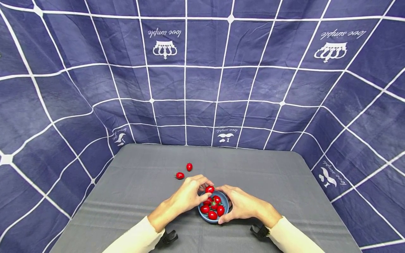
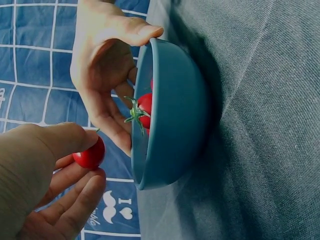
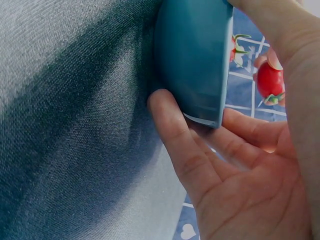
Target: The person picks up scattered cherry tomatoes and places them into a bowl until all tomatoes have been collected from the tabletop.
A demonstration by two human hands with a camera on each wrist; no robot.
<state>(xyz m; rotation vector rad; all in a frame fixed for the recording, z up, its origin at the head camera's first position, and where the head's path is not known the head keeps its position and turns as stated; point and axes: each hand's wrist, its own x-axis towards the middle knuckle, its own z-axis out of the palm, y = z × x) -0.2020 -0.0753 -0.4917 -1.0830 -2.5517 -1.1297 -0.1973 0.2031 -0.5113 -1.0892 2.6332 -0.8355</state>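
My left hand [image 1: 191,192] pinches a red cherry tomato [image 1: 209,189] between thumb and fingers, over the far left rim of a small blue bowl [image 1: 202,218]. In the left wrist view that held tomato [image 2: 91,154] is outside the bowl's opening, above the rim. Several cherry tomatoes lie inside the bowl, one with its green stem [image 2: 135,113] showing. My right hand [image 1: 242,203] grips the bowl from the right side, its thumb on the near rim and its fingers spread around the outer wall [image 3: 192,60]. The bowl stands upright on the grey cloth.
Two more cherry tomatoes lie on the grey tabletop [image 1: 253,168] beyond my left hand, one nearer [image 1: 179,175] and one farther back [image 1: 189,167]. A blue curtain [image 1: 202,84] with white grid lines encloses the table at the back and both sides.
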